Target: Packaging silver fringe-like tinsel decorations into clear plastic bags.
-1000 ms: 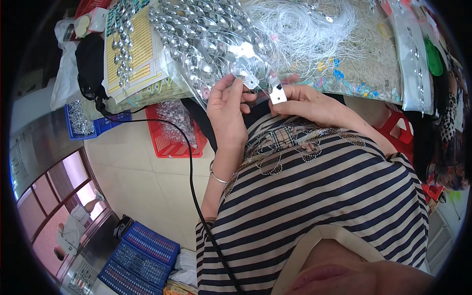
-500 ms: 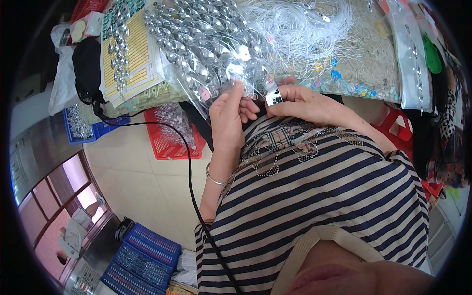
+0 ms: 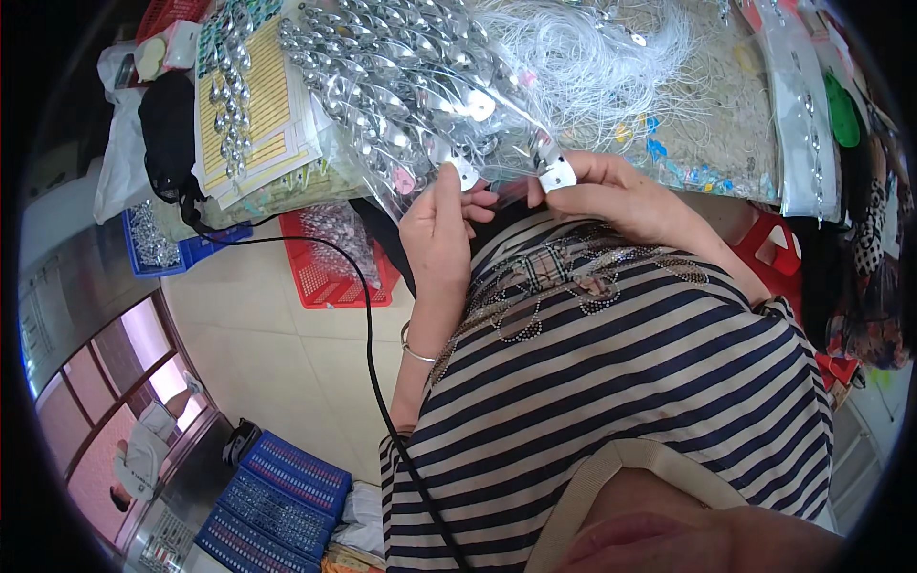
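Observation:
A thick bundle of shiny silver twisted strips (image 3: 382, 67) lies on the table's near side, with clear plastic film around its lower end. My left hand (image 3: 441, 215) pinches the flat end of one silver strip (image 3: 465, 174), thumb on top and the other fingers curled beneath. To the right, my right hand (image 3: 616, 191) holds the flat end of another silver twisted strip (image 3: 558, 176) between thumb and fingers. Both flat ends have a small hole. A white round tag (image 3: 479, 105) sits on the bundle just above my hands.
Tangled clear thread (image 3: 592, 76) covers the table's middle. Printed sheets (image 3: 263, 95) with silver bead strings lie at left, beside a black pouch (image 3: 172, 138). Below the table edge stand a red basket (image 3: 368, 298) and a blue bin (image 3: 177, 265). A black cable (image 3: 370, 353) hangs beside my left arm.
My hands have moved apart; the right one has shifted right with its silver strip end. The strip end in my left hand now shows clearly, its flat face turned up.

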Demonstrator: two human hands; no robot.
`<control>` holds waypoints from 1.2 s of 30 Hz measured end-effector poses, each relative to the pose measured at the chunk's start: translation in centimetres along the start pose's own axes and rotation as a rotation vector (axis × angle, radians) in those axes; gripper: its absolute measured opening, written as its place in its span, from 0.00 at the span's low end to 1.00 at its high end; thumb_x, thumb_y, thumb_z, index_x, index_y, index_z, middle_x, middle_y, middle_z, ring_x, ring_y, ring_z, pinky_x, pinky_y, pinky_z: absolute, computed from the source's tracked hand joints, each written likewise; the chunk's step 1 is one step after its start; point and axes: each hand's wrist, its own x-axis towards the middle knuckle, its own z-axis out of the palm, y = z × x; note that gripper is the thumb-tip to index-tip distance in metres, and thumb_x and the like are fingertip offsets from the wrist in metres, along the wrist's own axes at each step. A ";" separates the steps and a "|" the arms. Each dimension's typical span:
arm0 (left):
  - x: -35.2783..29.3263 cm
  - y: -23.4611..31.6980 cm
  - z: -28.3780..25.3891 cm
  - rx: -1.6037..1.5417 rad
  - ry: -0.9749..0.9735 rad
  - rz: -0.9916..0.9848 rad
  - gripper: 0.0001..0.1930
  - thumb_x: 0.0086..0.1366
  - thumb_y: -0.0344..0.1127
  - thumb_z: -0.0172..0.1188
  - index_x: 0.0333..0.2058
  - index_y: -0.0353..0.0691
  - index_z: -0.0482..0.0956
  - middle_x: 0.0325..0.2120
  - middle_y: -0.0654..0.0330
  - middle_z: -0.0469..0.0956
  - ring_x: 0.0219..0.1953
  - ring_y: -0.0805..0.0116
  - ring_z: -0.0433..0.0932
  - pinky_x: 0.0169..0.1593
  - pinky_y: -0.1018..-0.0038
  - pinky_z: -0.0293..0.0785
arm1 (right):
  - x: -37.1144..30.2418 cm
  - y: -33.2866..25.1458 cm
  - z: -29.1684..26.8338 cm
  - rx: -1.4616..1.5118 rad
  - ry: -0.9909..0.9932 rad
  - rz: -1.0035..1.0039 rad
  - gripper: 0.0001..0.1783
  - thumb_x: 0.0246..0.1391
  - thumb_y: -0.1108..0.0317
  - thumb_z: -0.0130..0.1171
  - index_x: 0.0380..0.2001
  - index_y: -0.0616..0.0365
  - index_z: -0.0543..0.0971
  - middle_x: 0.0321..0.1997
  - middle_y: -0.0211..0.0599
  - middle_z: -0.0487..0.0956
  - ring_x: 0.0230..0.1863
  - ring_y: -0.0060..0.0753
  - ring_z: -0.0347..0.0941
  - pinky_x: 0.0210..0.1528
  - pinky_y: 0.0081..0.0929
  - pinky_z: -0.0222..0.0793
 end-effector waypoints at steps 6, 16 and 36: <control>-0.1 0.4 -0.2 0.103 0.056 0.044 0.24 0.73 0.47 0.49 0.28 0.29 0.80 0.23 0.57 0.81 0.22 0.79 0.75 0.25 0.83 0.66 | -0.5 -0.1 -0.3 0.061 0.065 -0.065 0.11 0.59 0.68 0.56 0.41 0.62 0.80 0.29 0.25 0.74 0.34 0.14 0.67 0.40 0.14 0.61; 0.1 -0.2 -0.1 -0.081 0.129 0.124 0.22 0.75 0.44 0.45 0.36 0.29 0.77 0.28 0.52 0.81 0.28 0.73 0.80 0.30 0.80 0.74 | -0.1 0.7 -0.6 -0.253 0.041 0.008 0.14 0.65 0.66 0.51 0.48 0.61 0.79 0.41 0.28 0.80 0.33 0.15 0.71 0.41 0.15 0.69; 0.2 -0.6 -0.3 -0.455 0.088 0.153 0.13 0.73 0.36 0.50 0.47 0.31 0.71 0.31 0.55 0.80 0.31 0.70 0.80 0.35 0.78 0.77 | 1.3 1.5 0.6 0.034 0.038 -0.003 0.19 0.70 0.62 0.42 0.54 0.64 0.71 0.39 0.36 0.80 0.34 0.18 0.73 0.42 0.17 0.71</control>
